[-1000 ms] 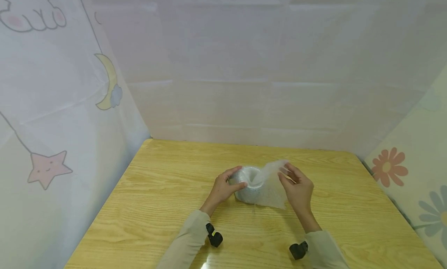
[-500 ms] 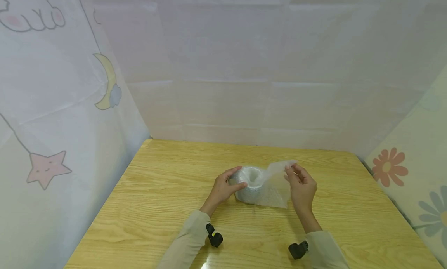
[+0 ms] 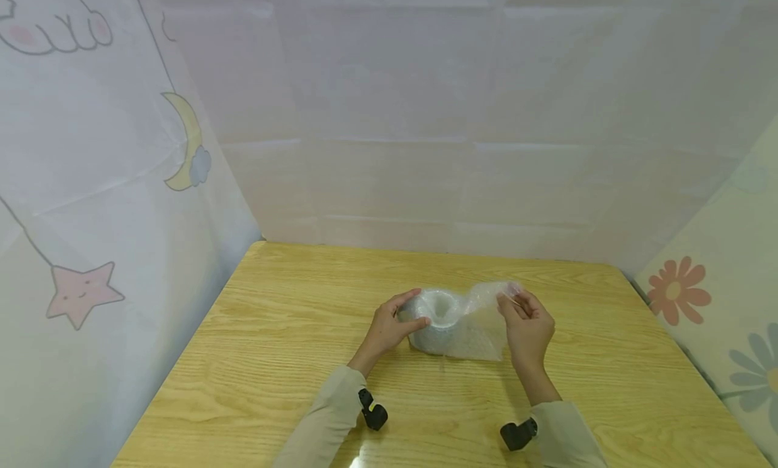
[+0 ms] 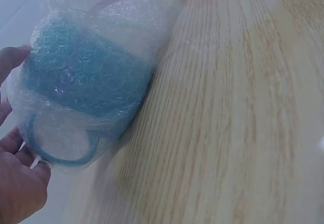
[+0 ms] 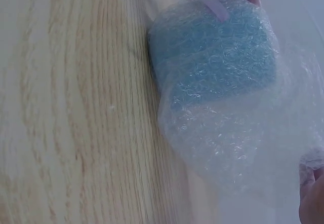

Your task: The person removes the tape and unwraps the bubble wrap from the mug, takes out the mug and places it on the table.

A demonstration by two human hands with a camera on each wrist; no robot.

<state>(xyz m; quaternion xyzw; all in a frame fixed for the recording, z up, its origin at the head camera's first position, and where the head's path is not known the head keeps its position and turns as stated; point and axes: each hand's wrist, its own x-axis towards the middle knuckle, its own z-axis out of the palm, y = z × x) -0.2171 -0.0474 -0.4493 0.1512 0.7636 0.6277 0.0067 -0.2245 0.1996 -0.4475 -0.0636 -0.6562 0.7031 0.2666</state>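
Observation:
A light blue mug (image 4: 88, 69), wrapped in clear bubble wrap (image 5: 223, 138), stands on the table. In the left wrist view its ring-shaped handle (image 4: 63, 160) shows through the film. My left hand (image 3: 387, 326) holds the wrapped mug from the left, thumb on the near side of the rim and fingers round the far side. To the right of the mug, my right hand (image 3: 529, 329) pinches the loose end of the bubble wrap (image 3: 483, 299) between thumb and fingers. That end stretches out from the mug, raised above the table. The mug's inside is mostly hidden by film.
The wooden table (image 3: 292, 319) reaches back to a pale cloth wall (image 3: 389, 184). Printed cloth hangs on the left (image 3: 121, 218) and right (image 3: 717, 252) sides. Black wrist cameras (image 3: 373, 412) sit near both cuffs. A short translucent strip (image 5: 212, 3) sticks out on the wrapped mug.
My right hand has moved a little to the right, drawing the loose bubble wrap out from over the mug's opening. The left hand and the mug stay where they were.

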